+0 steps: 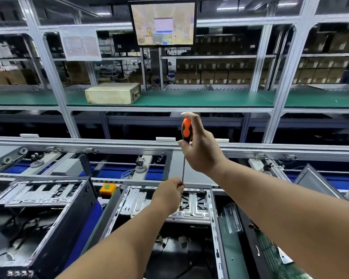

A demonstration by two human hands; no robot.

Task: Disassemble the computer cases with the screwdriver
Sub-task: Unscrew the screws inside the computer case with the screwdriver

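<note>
An open computer case (191,213) lies in front of me, its silver drive bracket facing up. A screwdriver (186,129) with an orange and black handle stands upright over that bracket, its thin shaft running down to the metal. My right hand (199,150) grips the handle from the right. My left hand (168,194) pinches the lower end of the shaft just above the bracket, hiding the tip. A second open case (42,200) sits to the left on the line.
A conveyor rail (109,141) runs across behind the cases. An orange box with a green button (107,189) sits between the two cases. Above, a green shelf (189,99) holds a beige box (113,93), and a monitor (163,23) hangs overhead. A circuit board (276,256) lies at the right.
</note>
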